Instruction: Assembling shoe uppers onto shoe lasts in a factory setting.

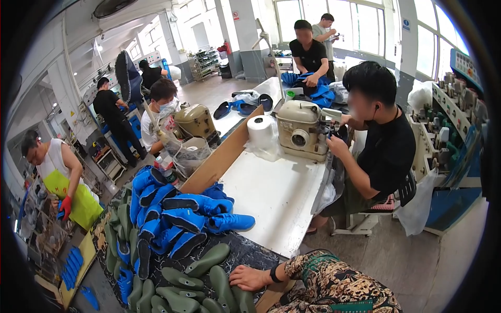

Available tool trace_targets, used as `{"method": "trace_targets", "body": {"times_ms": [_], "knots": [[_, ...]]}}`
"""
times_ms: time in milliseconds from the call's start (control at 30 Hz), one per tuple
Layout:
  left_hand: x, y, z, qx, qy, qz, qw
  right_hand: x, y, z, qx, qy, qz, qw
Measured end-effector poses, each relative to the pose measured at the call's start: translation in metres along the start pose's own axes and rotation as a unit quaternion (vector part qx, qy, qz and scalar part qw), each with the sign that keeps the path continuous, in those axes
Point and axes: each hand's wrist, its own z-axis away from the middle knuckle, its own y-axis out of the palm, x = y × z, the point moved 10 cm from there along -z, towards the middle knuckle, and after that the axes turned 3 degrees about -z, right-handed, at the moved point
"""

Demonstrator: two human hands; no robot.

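Note:
My right hand, with a black band on its wrist, rests at the table's edge beside a dark green shoe last. Its fingers are spread and slightly bent; nothing shows in its grip. A patterned sleeve covers the arm above. More loose green shoe lasts lie around it. Beyond them is a heap of bright blue shoe uppers with dark, fuzzy-edged undersides. One blue upper lies at the heap's right end. My left hand is out of view.
A white tabletop stretches ahead, with a wooden divider along its left. At its far end stand a white thread cone and a beige sewing machine, worked by a person in black. A person in a yellow apron stands left.

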Motion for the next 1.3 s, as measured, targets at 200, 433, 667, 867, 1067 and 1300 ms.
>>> {"method": "trace_targets", "body": {"times_ms": [200,433,667,867,1067,1300], "knots": [[-0.007,-0.007,-0.002,-0.002,0.009,0.001,1.000,0.002,-0.004,0.002,0.001,0.003,-0.002,1.000],[-0.013,-0.012,-0.007,0.015,0.017,0.007,1.000,0.000,-0.005,0.002,-0.004,-0.002,-0.019,1.000],[-0.001,-0.006,-0.004,0.012,0.002,-0.004,1.000,-0.008,0.006,-0.002,0.036,0.017,-0.034,0.999],[-0.004,-0.009,-0.011,0.036,-0.015,0.018,0.999,-0.007,0.004,0.000,0.028,0.012,-0.034,0.999],[-0.010,-0.020,-0.012,-0.008,0.001,0.015,1.000,0.001,0.003,-0.001,0.003,-0.010,-0.026,1.000],[-0.016,-0.026,-0.010,-0.063,0.016,0.037,0.997,0.001,-0.004,0.001,-0.006,-0.011,0.011,1.000]]}}
